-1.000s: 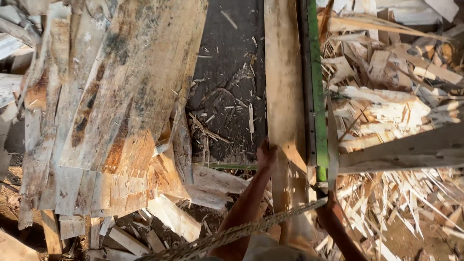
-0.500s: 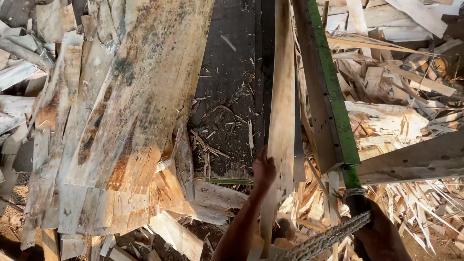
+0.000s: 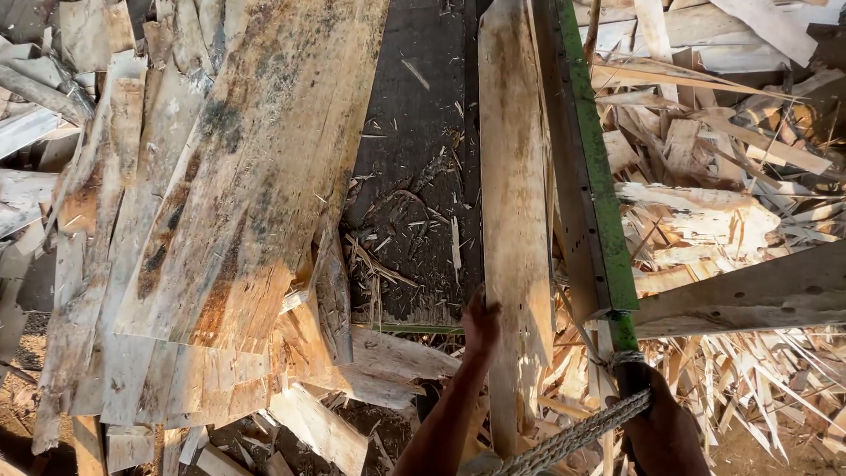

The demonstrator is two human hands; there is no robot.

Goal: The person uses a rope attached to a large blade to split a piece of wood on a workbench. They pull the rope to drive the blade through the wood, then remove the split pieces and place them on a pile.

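- My left hand [image 3: 480, 322] grips the long pale wooden plank [image 3: 514, 203] lying on the dark, splinter-strewn platform [image 3: 414, 150].
- My right hand [image 3: 663, 427] clenches the green-edged lever's handle [image 3: 627, 357]; wood scraps [image 3: 723, 203] are heaped around.

the right hand [image 3: 663, 432] at the lower right is cut off by the bottom edge, its fingers hidden behind the green-edged blade [image 3: 589, 167] handle. the long board [image 3: 514, 203] runs off the top edge. the left hand [image 3: 480, 322] fingers are hidden behind that board's edge. the rope [image 3: 573, 436] leaves the bottom edge.
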